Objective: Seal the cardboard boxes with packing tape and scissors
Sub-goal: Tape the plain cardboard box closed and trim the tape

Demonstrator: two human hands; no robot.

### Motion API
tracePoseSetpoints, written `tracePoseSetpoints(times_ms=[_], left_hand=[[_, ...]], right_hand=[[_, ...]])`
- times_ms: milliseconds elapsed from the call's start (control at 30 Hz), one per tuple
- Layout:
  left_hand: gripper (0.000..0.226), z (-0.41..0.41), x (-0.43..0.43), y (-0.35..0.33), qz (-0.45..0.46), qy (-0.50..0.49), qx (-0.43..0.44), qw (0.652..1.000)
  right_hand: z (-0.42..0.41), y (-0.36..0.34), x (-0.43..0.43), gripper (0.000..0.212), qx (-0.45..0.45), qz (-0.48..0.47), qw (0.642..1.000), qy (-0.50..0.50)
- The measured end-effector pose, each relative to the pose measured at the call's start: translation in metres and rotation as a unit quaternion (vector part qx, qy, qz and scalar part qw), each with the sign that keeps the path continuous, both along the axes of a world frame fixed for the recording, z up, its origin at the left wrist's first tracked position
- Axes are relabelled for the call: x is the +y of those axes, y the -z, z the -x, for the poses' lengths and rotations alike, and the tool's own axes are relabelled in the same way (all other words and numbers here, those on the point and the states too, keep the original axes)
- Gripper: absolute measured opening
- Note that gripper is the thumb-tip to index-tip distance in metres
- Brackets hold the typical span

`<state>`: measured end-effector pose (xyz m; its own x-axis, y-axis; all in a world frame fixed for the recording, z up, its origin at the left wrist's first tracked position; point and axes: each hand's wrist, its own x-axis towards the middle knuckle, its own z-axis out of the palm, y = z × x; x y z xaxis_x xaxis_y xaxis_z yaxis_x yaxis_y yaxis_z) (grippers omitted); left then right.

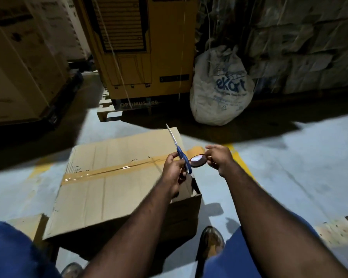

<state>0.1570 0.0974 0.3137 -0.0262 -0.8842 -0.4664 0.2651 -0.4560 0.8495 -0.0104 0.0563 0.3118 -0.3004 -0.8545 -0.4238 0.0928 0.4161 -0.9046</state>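
Dim warehouse floor [289,167], left fingers [170,160] gripping scissors [181,155], right fingers [213,149] pinching tape roll [197,164], partly hidden

Cardboard box [113,197] taped across top; blue scissors [181,155], tape roll [198,161] above.

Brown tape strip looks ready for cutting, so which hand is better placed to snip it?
Left. The left hand grips the blue-handled steel scissors beside the brown tape roll, which the right hand holds.
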Motion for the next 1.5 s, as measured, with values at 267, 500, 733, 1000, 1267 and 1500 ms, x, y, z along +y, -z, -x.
tracePoseSetpoints(times_ms=[267,500,733,1000,1267,1500], left_hand=[[0.011,0.037,0.008,0.031,0.007,0.013,-0.115,0.993],[0.035,0.044,0.013,0.048,0.002,0.045,-0.166,0.985],[0.043,0.056,0.031,0.04,0.028,0.068,-0.246,0.967],[0.056,0.065,0.039,0.044,0.058,0.075,-0.299,0.95],[0.049,0.066,0.036,0.046,0.068,0.1,-0.373,0.92],[0.042,0.057,0.036,0.047,0.095,0.052,-0.338,0.935]], right_hand=[[0.024,0.078,-0.036,0.063,-0.018,-0.085,0.994,0.061],[0.01,0.121,-0.048,0.063,-0.065,-0.02,0.995,0.075],[0.002,0.112,-0.052,0.047,0.144,0.064,0.987,0.032],[-0.004,0.101,-0.05,0.056,0.319,0.069,0.943,0.068],[-0.011,0.08,-0.046,0.056,0.371,0.032,0.927,0.052],[0.001,0.105,-0.043,0.053,0.252,0.061,0.965,0.042]])
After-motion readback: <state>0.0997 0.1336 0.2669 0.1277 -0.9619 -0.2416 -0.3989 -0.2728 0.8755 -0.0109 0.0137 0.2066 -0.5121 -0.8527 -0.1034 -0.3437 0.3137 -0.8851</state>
